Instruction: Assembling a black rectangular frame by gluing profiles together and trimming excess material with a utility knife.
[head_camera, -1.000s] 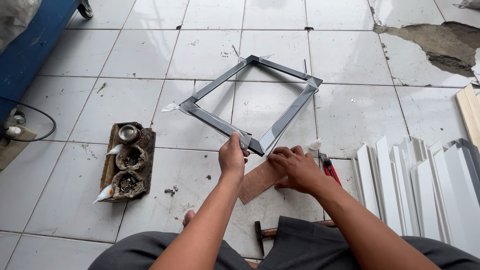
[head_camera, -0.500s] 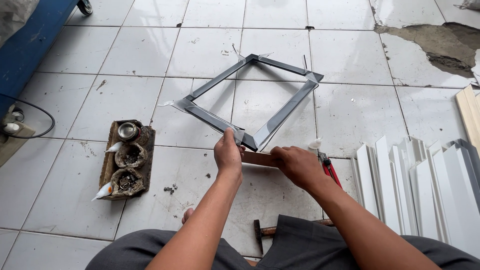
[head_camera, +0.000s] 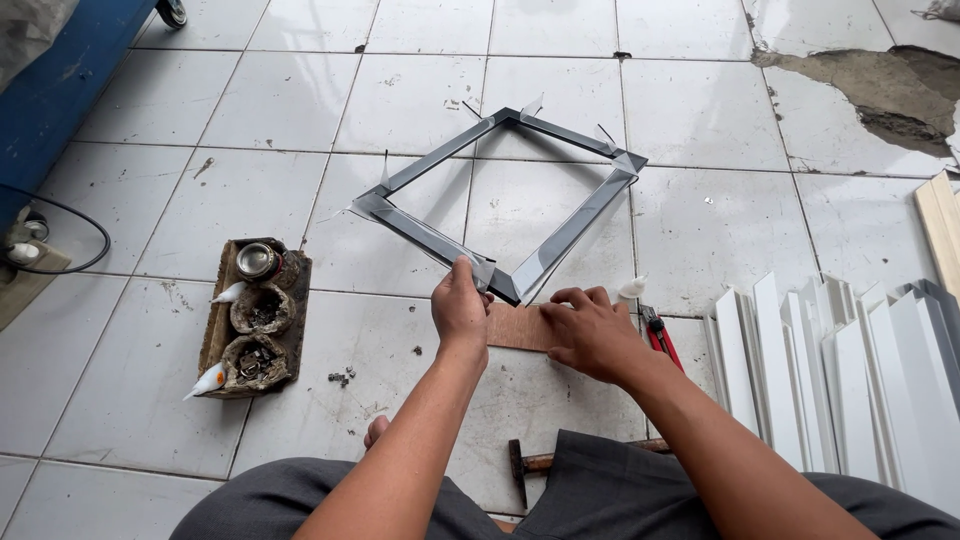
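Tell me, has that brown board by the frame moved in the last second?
Yes. The brown board was tilted up under the right hand; now it lies flat on the tiled floor, against the frame corner.

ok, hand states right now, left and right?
Left hand: closed, pinching the near corner of the grey frame.
Right hand: fingers spread, pressing flat on the brown board, gripping nothing.

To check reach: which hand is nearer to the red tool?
Right. The right hand rests on the board, just left of the red tool; the left hand is farther left, at the frame corner.
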